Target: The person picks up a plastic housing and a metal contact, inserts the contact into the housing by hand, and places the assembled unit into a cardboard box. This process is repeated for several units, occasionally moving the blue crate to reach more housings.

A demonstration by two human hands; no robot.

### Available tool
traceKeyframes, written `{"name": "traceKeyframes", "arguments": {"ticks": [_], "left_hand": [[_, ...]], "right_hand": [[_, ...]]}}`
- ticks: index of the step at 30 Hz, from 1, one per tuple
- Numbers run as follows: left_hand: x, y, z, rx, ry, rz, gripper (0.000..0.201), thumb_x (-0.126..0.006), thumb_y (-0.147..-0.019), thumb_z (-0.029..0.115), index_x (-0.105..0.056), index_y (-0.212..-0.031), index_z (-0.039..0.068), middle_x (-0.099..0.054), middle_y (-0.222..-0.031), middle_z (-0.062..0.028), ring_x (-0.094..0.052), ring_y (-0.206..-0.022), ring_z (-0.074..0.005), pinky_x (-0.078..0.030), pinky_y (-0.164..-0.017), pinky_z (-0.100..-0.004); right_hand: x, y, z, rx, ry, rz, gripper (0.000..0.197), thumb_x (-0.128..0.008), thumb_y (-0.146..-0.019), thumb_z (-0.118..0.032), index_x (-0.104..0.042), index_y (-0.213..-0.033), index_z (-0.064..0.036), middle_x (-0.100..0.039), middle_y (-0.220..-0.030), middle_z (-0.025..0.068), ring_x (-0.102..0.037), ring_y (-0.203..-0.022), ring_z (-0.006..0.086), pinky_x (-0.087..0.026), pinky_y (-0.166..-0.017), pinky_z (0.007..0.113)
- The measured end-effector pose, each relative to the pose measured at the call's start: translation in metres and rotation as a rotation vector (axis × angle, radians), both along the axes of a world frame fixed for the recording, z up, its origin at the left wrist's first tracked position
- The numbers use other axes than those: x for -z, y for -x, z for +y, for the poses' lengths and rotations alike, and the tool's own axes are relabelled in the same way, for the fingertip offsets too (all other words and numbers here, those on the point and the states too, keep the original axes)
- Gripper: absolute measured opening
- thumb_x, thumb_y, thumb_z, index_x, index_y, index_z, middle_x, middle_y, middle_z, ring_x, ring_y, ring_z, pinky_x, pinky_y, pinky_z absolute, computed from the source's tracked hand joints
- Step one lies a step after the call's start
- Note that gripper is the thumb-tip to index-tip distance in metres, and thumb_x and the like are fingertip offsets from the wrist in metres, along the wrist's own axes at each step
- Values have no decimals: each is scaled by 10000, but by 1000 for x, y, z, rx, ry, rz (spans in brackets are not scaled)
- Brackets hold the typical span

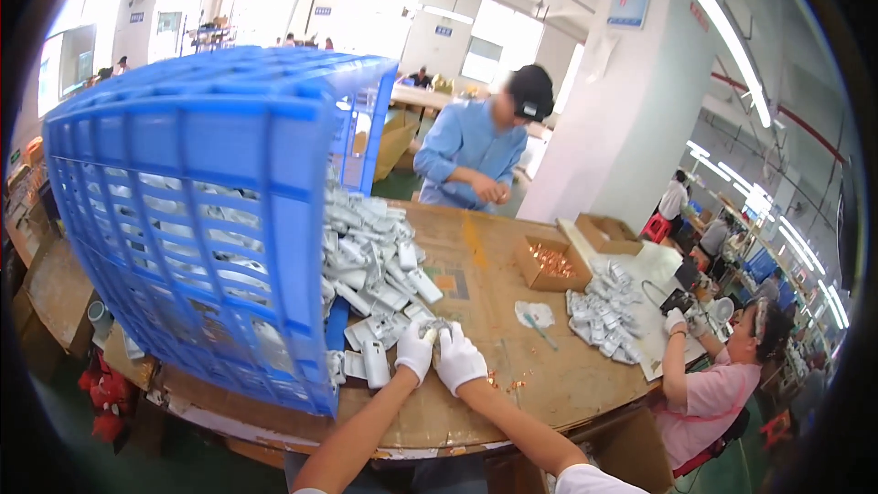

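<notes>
Both my hands wear white gloves and are close together at the right foot of a heap of grey-white housings (370, 252). My left hand (414, 354) is closed on a small grey-white part (441, 324), partly hidden by the fingers. Pressed close beside it, my right hand (460, 362) has its fingers closed on the same part. The heap spills out of a large blue plastic crate (192, 142) tipped on its side at the left. A few small copper-coloured pieces (518, 383) lie just right of my right hand.
Beyond my right hand, a cardboard box (540, 278) holds copper-coloured pieces beside a second heap of housings (605, 309). A small white bag (535, 315) lies on the cardboard-covered table (498, 329). One person (476, 151) stands across; another in pink (722, 375) works at the right.
</notes>
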State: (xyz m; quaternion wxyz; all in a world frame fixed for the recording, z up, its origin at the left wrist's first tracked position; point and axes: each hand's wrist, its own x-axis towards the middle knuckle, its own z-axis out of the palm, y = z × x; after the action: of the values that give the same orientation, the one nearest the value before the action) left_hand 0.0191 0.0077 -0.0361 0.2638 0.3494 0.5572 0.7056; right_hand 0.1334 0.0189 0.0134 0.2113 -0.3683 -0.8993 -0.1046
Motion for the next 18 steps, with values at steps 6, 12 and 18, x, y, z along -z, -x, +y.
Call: {"name": "traceKeyframes", "arguments": {"ticks": [6,12,18], "left_hand": [[6,6,4,-16,16,72,252,-629,-865,134,-690,-1076,11,-706,-1003,-194,-677,-910,-299,-518,-800,-377],[6,12,7,48,75,126,263,-623,-841,150,-715,-1064,46,-714,-999,-180,-675,-937,-307,-519,-832,-389],[24,18,15,30,79,274,303,-601,-860,199,-687,-1099,33,-691,-1084,-197,-659,-998,-341,-516,-875,-411]], "right_hand": [[-4,-3,-2,-128,152,79,313,-608,-846,-209,-613,-1115,-49,-547,-1294,236,-616,-1024,409,-518,-884,476],[-6,9,1,-38,298,23,278,-573,-877,-241,-651,-1079,-66,-577,-1219,244,-592,-1056,429,-498,-922,480],[4,7,12,-133,290,67,297,-549,-874,-191,-659,-1125,-78,-612,-1182,224,-593,-1072,411,-490,-935,455]]}}
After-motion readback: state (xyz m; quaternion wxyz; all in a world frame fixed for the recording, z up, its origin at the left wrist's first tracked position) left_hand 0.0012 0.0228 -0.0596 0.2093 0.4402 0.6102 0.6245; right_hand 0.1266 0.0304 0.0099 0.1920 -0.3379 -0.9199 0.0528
